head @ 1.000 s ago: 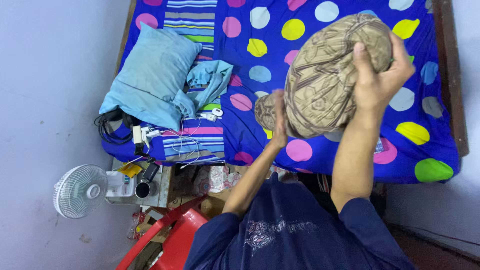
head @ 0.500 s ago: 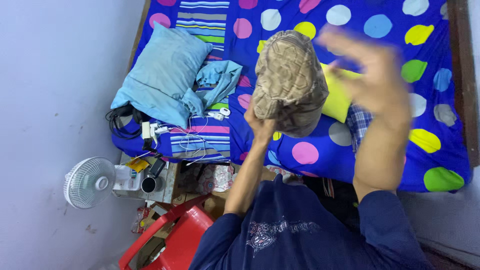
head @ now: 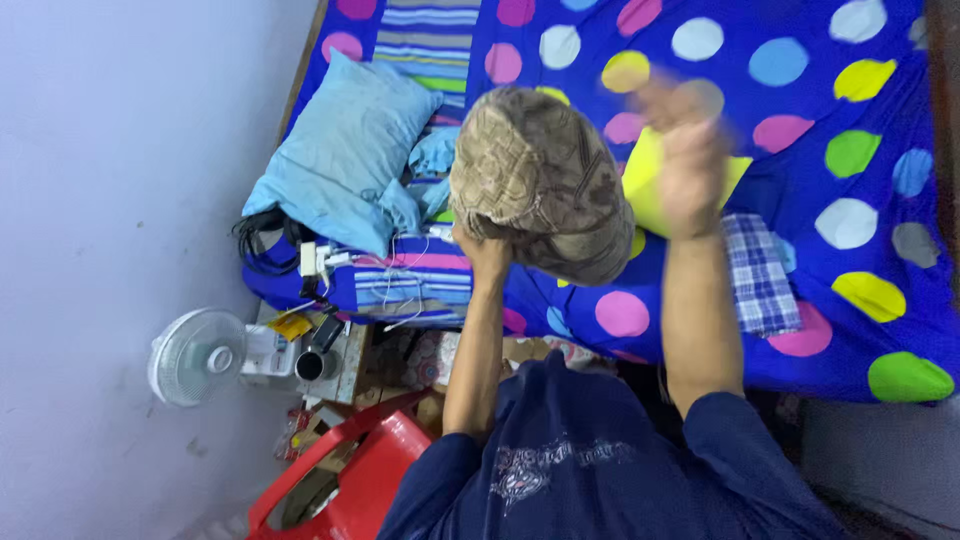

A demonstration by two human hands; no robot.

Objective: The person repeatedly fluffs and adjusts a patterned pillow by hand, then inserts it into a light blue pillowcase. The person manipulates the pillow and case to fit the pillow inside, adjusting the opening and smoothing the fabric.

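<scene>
Brown pillow (head: 540, 185) held over the bed (head: 800, 120).
I saw left hand (head: 483, 252) fingers gripping its lower edge; the blurred right hand (head: 690, 165) beside it, fingers unreadable.

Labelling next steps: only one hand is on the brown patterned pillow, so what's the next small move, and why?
Probably bring the right hand back onto the brown patterned pillow. Only the left hand grips it from below, above the bed, while the right is blurred and apart.

Cushion (head: 540, 180) above bed (head: 800, 150), right of pillow (head: 350, 150)

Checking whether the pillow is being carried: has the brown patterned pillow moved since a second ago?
Yes. The brown patterned pillow shifted left, toward the light blue pillow.
</scene>
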